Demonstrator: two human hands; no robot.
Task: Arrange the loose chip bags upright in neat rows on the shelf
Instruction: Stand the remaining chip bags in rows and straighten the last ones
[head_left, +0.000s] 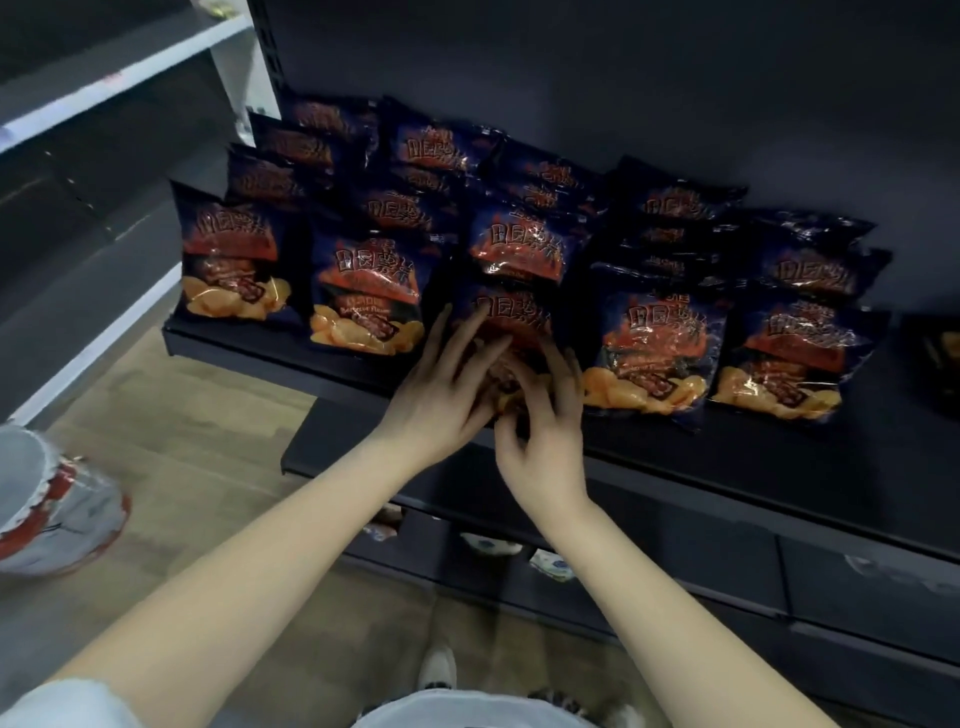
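Note:
Several dark blue and red chip bags stand in rows on a black shelf (779, 467). The front bag of the middle row (511, 319) is between both my hands. My left hand (447, 384) lies on its left side with fingers stretched up over the front. My right hand (540, 415) curls round its lower right part, thumb toward the front. The bag's bottom is hidden behind my hands. Other front bags stand to the left (363, 296) and to the right (654, 353).
A large white and red sack (52, 499) lies on the wooden floor at the left. A white shelf unit (119, 78) stands at the far left. Lower black shelves (727, 561) hold a few packets beneath. The black shelf's front strip at the right is bare.

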